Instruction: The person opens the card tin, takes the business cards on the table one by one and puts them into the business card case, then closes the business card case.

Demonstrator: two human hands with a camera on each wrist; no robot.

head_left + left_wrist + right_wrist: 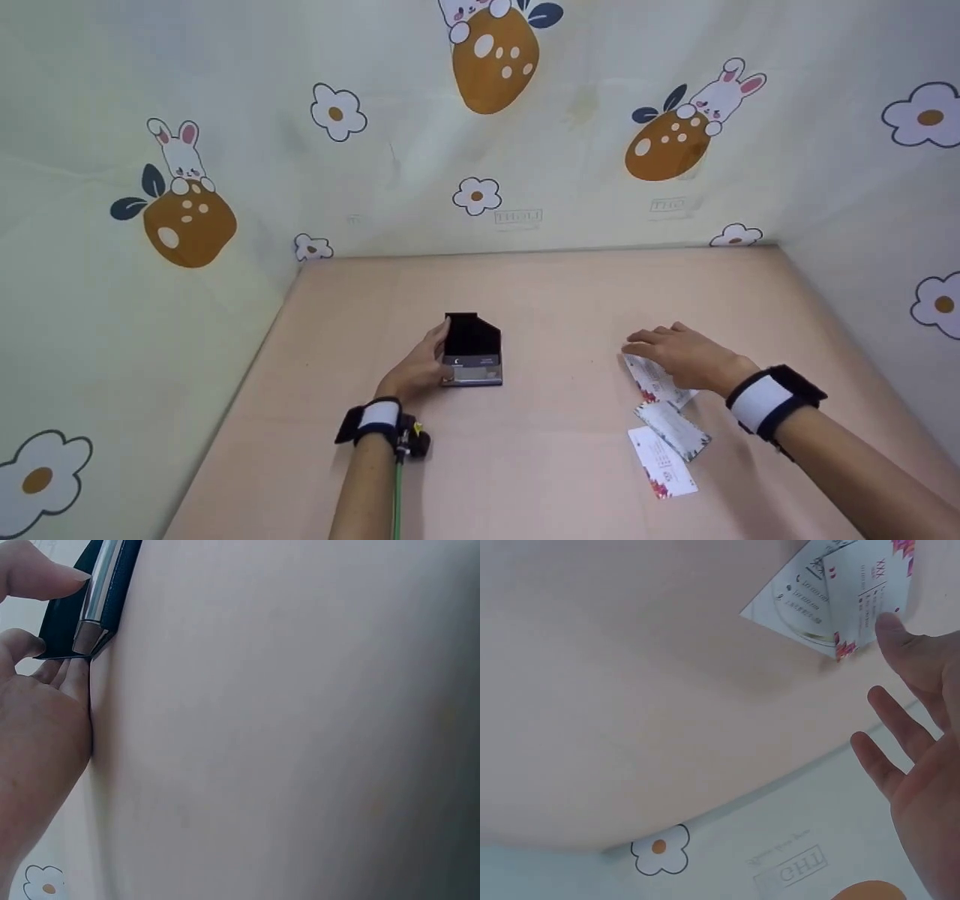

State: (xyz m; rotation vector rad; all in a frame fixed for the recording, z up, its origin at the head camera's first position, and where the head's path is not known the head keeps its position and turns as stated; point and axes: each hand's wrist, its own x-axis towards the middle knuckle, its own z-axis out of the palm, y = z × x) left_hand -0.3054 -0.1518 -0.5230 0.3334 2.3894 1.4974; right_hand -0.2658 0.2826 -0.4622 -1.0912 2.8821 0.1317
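A business card case (472, 341) with a black lid flap raised and a silvery front lies left of the table's middle. My left hand (414, 373) grips it by its left side. In the left wrist view the thumb touches the silver front of the case (100, 585), and other fingers lie behind the flap. Over at the right, my right hand (686, 356) hovers with loosely extended fingers above a white business card (651, 377). The right wrist view has the thumb overlapping a flower-cornered card (862, 596), with nothing gripped between the fingers.
Two more cards, one patterned-edged (673, 430) and one with red flowers (662, 463), overlap nearer the front. The pinkish table (555, 300) ends at a printed wall cloth (405, 180). A green cable (397, 499) runs along the left forearm.
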